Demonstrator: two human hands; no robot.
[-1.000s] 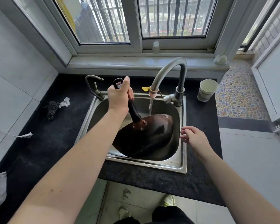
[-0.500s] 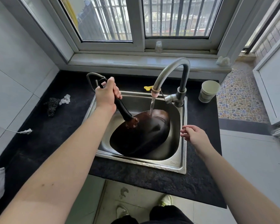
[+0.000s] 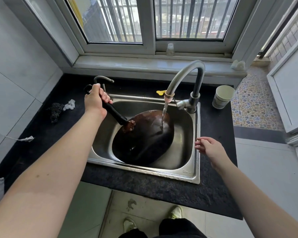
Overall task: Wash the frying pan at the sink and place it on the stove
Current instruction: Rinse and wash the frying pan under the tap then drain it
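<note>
The frying pan (image 3: pixel 143 138) is held tilted inside the sink (image 3: pixel 197 143), its handle gripped by the left hand (image 3: pixel 95 100); the right hand (image 3: pixel 208 146), open and empty, hovers beside the sink's rim. The pan is best turned slowly so the tap (image 3: pixel 184 78) water sweeps its whole surface

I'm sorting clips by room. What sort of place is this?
Most likely a home kitchen: a steel sink set in a dark counter under a window, with the tap running onto a pan held by the left hand.
</note>
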